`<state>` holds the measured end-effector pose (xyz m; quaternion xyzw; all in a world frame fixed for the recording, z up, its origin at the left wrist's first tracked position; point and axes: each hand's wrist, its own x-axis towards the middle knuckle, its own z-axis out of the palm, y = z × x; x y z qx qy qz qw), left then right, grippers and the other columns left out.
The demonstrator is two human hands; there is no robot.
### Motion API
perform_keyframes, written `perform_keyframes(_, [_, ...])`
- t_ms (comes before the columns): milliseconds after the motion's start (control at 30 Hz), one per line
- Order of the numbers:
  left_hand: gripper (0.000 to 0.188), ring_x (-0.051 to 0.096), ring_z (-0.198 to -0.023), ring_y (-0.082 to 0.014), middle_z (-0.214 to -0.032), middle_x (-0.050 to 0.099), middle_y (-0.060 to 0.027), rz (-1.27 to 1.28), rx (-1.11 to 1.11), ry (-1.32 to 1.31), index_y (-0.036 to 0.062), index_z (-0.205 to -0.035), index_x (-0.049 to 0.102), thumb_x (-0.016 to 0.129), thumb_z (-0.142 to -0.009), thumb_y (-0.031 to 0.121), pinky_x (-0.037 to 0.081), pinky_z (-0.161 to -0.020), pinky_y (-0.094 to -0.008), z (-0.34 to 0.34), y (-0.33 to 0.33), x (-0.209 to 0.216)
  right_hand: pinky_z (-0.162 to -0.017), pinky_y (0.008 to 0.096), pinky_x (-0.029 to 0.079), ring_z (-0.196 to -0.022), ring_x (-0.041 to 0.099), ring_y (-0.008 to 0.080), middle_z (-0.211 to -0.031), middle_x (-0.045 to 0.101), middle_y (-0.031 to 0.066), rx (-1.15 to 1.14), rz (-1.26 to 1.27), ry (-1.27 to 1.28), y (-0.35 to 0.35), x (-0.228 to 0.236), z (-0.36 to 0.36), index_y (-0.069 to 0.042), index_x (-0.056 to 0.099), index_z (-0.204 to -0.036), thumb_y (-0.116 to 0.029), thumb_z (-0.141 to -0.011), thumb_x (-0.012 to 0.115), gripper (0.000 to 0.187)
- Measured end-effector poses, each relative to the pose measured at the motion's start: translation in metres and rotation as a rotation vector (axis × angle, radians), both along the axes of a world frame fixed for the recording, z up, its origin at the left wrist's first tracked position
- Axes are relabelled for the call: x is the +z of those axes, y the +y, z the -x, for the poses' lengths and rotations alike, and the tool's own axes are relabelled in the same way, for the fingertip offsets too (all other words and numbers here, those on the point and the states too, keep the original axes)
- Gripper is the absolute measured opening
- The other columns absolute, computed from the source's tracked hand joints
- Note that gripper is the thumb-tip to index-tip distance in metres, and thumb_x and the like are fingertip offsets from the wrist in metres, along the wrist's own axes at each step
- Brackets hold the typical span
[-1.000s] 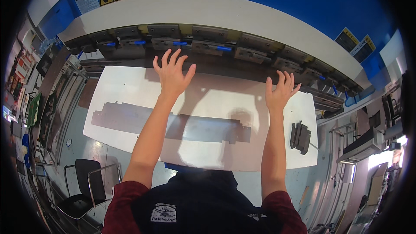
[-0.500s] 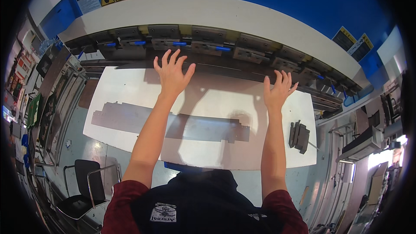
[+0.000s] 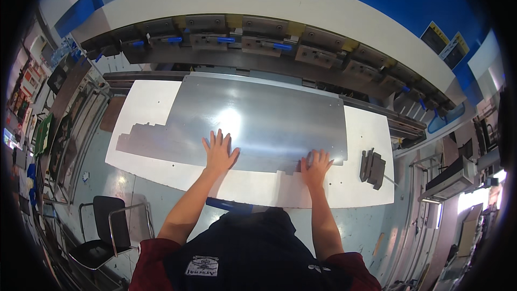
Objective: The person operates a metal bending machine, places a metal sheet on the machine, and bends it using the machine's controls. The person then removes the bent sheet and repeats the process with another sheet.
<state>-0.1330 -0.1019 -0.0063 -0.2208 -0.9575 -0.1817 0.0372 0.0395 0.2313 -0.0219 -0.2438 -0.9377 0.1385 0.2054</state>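
Observation:
A large grey sheet metal panel (image 3: 258, 113) lies over the white table (image 3: 151, 102), its far edge bent up beside the press brake's lower bed. Part of a notched metal sheet (image 3: 145, 140) shows from under its left side. My left hand (image 3: 218, 153) rests with spread fingers on the panel near its front edge. Close to the front right of the panel, my right hand (image 3: 316, 168) lies with fingers stretched out over the edge. Neither hand is closed round anything.
The press brake's upper tooling (image 3: 264, 35), with blue levers, spans the far side above the panel. Dark metal tooling blocks (image 3: 372, 168) sit at the table's right end. A black chair (image 3: 110, 226) stands on the floor at left.
Both hands have come back from the machine toward me and down. The large panel now lies flat over the notched sheet, and a gap shows beneath the upper tooling.

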Motion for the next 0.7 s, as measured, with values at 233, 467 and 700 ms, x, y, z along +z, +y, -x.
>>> perform_keyframes(233, [0.068, 0.019, -0.157, -0.0595, -0.168, 0.032, -0.0332, 0.05, -0.022, 0.011, 0.0105, -0.161, 0.048, 0.055, -0.105, 0.048, 0.007, -0.12, -0.0806, -0.003, 0.0, -0.03, -0.126, 0.0715, 0.012, -0.156, 0.027, 0.0521, -0.166, 0.041, 0.0258, 0.08, -0.024, -0.157, -0.016, -0.028, 0.002, -0.022, 0.055, -0.158, -0.048, -0.101, 0.063, 0.063])
perform_keyframes(467, [0.069, 0.018, -0.157, -0.0591, -0.17, 0.03, -0.0322, 0.08, -0.017, -0.006, 0.0132, -0.163, 0.045, 0.053, -0.106, 0.049, 0.008, -0.122, -0.0785, 0.001, 0.005, -0.033, -0.126, 0.0705, 0.01, -0.158, 0.026, 0.0507, -0.168, 0.039, 0.0245, 0.076, -0.041, -0.171, -0.014, -0.027, 0.01, -0.022, 0.052, -0.16, -0.05, -0.103, 0.061, 0.064])
perform_keyframes(700, [0.07, 0.019, -0.157, -0.0583, -0.172, 0.028, -0.0298, 0.06, -0.021, -0.009, 0.0174, -0.164, 0.045, 0.054, -0.104, 0.052, 0.008, -0.123, -0.0769, 0.004, 0.002, -0.037, -0.127, 0.0702, 0.007, -0.161, 0.019, 0.0481, -0.171, 0.033, 0.023, 0.075, -0.017, -0.247, -0.014, -0.023, 0.011, -0.024, 0.046, -0.163, -0.051, -0.105, 0.057, 0.066])
